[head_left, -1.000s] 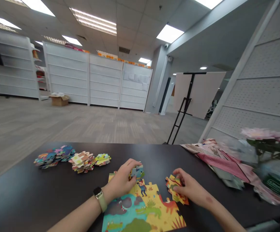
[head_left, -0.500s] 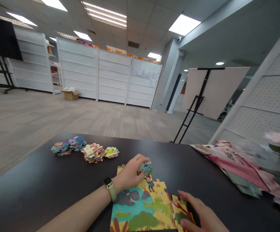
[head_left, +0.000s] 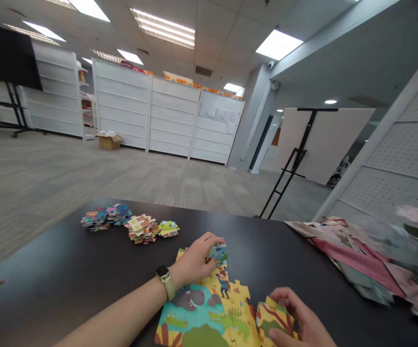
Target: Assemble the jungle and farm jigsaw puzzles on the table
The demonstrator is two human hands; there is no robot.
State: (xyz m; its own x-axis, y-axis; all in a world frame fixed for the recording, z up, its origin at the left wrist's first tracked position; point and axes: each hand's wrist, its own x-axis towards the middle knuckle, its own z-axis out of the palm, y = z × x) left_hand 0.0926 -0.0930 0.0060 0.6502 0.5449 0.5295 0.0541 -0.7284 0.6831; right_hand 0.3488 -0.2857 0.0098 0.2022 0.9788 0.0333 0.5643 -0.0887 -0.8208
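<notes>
On the flat black tabletop (head_left: 50,294) sits a part-made, yellow-and-blue cardboard puzzle (head_left: 203,311). Both half closed, the right hand (head_left: 301,318) holds yellow card pieces (head_left: 271,318) beside it, the left hand (head_left: 193,261) blue card pieces (head_left: 218,252) at its far end. Joining seems underway; matching edges looks needed next.

The unfinished animal puzzle (head_left: 212,311) lies flat. Yellow pieces (head_left: 271,315) sit beside its right edge, a blue piece (head_left: 216,252) at its far end.

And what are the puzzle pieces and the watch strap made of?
The puzzle pieces look like matte printed cardboard: flat, with thin edges showing where they're stacked. The watch strap seems smooth, perhaps silicone or rubber: it's plain, pale green and neatly curved.
</notes>
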